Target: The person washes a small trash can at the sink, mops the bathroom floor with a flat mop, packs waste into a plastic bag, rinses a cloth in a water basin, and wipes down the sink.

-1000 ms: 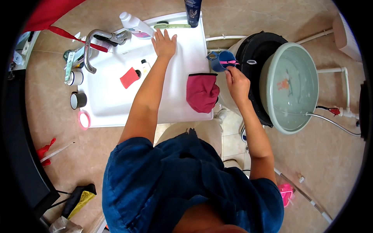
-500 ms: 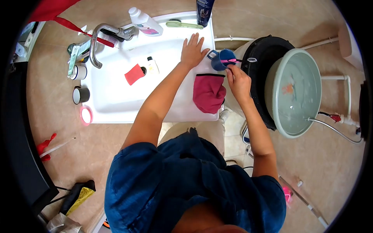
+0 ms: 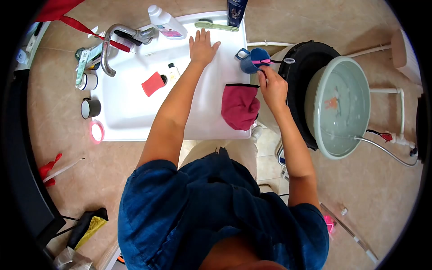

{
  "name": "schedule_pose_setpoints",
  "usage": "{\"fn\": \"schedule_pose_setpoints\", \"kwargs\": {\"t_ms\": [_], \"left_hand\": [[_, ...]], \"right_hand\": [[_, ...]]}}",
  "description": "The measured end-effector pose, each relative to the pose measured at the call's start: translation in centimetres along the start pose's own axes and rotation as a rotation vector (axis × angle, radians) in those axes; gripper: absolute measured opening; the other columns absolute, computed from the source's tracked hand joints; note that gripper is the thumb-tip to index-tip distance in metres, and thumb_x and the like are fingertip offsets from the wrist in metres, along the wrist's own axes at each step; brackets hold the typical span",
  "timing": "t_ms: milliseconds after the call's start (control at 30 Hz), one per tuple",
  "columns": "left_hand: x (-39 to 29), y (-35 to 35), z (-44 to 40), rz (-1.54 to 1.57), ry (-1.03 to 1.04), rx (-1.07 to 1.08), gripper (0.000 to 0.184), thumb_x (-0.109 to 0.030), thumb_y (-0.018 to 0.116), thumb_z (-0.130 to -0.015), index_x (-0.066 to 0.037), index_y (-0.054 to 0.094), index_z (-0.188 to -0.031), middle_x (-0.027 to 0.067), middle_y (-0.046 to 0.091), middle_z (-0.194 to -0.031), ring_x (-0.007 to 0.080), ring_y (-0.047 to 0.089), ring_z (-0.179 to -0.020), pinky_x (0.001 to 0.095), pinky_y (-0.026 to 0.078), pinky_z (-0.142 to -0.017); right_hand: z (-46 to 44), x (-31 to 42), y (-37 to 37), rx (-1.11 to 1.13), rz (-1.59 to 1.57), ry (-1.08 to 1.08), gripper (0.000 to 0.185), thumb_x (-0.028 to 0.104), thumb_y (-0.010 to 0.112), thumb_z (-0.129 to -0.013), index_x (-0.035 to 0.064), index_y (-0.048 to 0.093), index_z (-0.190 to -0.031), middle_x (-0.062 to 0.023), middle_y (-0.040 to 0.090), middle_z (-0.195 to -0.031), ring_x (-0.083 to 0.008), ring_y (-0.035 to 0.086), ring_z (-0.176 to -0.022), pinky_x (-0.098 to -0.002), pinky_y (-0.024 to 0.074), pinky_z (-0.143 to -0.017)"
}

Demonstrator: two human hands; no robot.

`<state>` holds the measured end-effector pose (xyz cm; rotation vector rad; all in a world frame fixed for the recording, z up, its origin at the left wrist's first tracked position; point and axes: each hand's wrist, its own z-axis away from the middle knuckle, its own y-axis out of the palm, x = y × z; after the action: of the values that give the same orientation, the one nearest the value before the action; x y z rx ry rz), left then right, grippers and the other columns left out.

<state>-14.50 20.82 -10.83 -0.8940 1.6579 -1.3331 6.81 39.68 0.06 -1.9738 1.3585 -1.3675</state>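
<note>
My left hand point(image 3: 203, 48), fingers spread, is over the back of the white sink point(image 3: 130, 130), close to a green-handled brush point(image 3: 218, 26). At the sink's right edge my right hand point(image 3: 273, 86) pinches the near rim of a blue mug point(image 3: 248, 65). A pink and dark toothbrush point(image 3: 265, 61) lies across the mug's mouth, its head sticking out to the right. Just below the mug, a maroon cloth point(image 3: 240, 108) with a black border rests on the sink's edge. A red sponge point(image 3: 153, 84) and a small white bottle with a black cap point(image 3: 173, 72) are in the basin.
A curved faucet point(image 3: 108, 54) rises at the left back, beside a white bottle point(image 3: 166, 22). A dark blue tube point(image 3: 236, 13) stands at the back corner. To the right, a pale green basin of water point(image 3: 320, 108) sits by a black-rimmed barrel point(image 3: 292, 49).
My left hand has moved left and farther back, toward the brush. My right hand has shifted slightly away from me, and the blue mug with the toothbrush has moved with it.
</note>
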Motion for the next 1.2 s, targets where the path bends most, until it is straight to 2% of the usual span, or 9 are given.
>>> {"fn": "schedule_pose_setpoints", "kwargs": {"t_ms": [67,300,400,533,633,767,967,1067,1200], "left_hand": [[0.2,-0.6,0.7,-0.074,0.062,-0.007,0.070,-0.054,0.042,-0.096,-0.004,0.038,-0.144,0.0116,0.029,-0.155,0.0272,0.025,-0.143,0.0489,0.020,-0.115],[1.2,-1.3,3.1,-0.100,0.182,-0.025,0.066,-0.048,0.047,-0.095,-0.003,0.039,-0.143,0.0099,0.031,-0.153,0.0256,0.029,-0.141,0.0478,0.023,-0.114],[1.7,-1.9,3.4,-0.115,0.215,0.031,0.066,-0.045,0.049,-0.095,-0.003,0.037,-0.144,0.0092,0.028,-0.155,0.0254,0.024,-0.143,0.0444,0.019,-0.117],[1.8,-2.0,3.0,-0.124,0.227,0.040,0.065,-0.042,0.052,-0.094,-0.003,0.038,-0.144,0.0086,0.029,-0.154,0.0246,0.025,-0.143,0.0448,0.022,-0.116],[1.8,-1.9,3.4,-0.088,0.212,0.023,0.065,-0.041,0.054,-0.093,-0.004,0.038,-0.144,0.0082,0.029,-0.154,0.0243,0.026,-0.143,0.0451,0.024,-0.115],[1.1,-2.4,3.4,-0.128,0.154,0.125,0.070,-0.043,0.053,-0.094,-0.005,0.031,-0.148,0.0058,0.021,-0.157,0.0227,0.020,-0.145,0.0436,0.022,-0.116],[1.0,-2.9,3.3,-0.132,0.136,0.168,0.075,-0.044,0.056,-0.092,-0.007,0.027,-0.150,0.0043,0.021,-0.158,0.0220,0.020,-0.145,0.0438,0.023,-0.116],[1.2,-2.4,3.4,-0.070,0.153,0.103,0.070,-0.041,0.057,-0.092,-0.007,0.032,-0.148,0.0063,0.026,-0.156,0.0238,0.020,-0.145,0.0474,0.027,-0.114],[1.3,-2.6,3.5,-0.060,0.152,0.136,0.075,-0.040,0.059,-0.091,-0.006,0.028,-0.149,0.0058,0.020,-0.158,0.0237,0.019,-0.146,0.0477,0.028,-0.113]], "right_hand": [[-1.1,0.2,0.9,-0.015,0.009,-0.027,0.009,0.016,0.063,-0.086,0.0108,0.060,-0.093,-0.0112,0.064,-0.076,-0.0323,0.064,-0.066,-0.0432,0.0495,-0.057],[-6.3,0.0,5.9,0.004,0.199,0.001,0.012,0.021,0.063,-0.086,0.0112,0.058,-0.092,-0.0109,0.065,-0.075,-0.0334,0.064,-0.064,-0.0444,0.0506,-0.055],[-7.9,-0.2,7.4,0.074,0.259,-0.006,0.012,0.019,0.060,-0.086,0.0107,0.058,-0.095,-0.0118,0.066,-0.075,-0.0326,0.066,-0.065,-0.0440,0.0515,-0.055],[-8.2,2.0,6.4,0.117,0.359,0.018,0.018,0.015,0.058,-0.082,0.0112,0.060,-0.100,-0.0088,0.063,-0.075,-0.0283,0.065,-0.064,-0.0424,0.0500,-0.054],[-9.5,3.8,7.6,-0.150,0.276,-0.276,0.032,0.014,0.064,-0.076,0.0114,0.062,-0.107,-0.0077,0.062,-0.076,-0.0263,0.062,-0.067,-0.0399,0.0494,-0.058],[-13.1,6.0,11.0,-0.074,0.383,-0.464,0.022,0.017,0.064,-0.073,0.0116,0.067,-0.094,-0.0053,0.062,-0.083,-0.0217,0.060,-0.079,-0.0361,0.0475,-0.064],[-17.0,6.3,16.8,0.425,0.676,-0.238,0.020,0.022,0.066,-0.078,0.0112,0.074,-0.093,-0.0077,0.068,-0.102,-0.0239,0.061,-0.100,-0.0420,0.0495,-0.079],[-17.9,5.6,18.5,0.501,0.725,-0.133,0.015,0.018,0.062,-0.082,0.0119,0.074,-0.088,-0.0088,0.071,-0.098,-0.0240,0.065,-0.099,-0.0352,0.0531,-0.075],[-19.0,4.1,20.1,0.496,0.594,-0.099,0.018,0.020,0.061,-0.084,0.0116,0.073,-0.094,-0.0102,0.072,-0.094,-0.0273,0.069,-0.092,-0.0412,0.0547,-0.074]]}}
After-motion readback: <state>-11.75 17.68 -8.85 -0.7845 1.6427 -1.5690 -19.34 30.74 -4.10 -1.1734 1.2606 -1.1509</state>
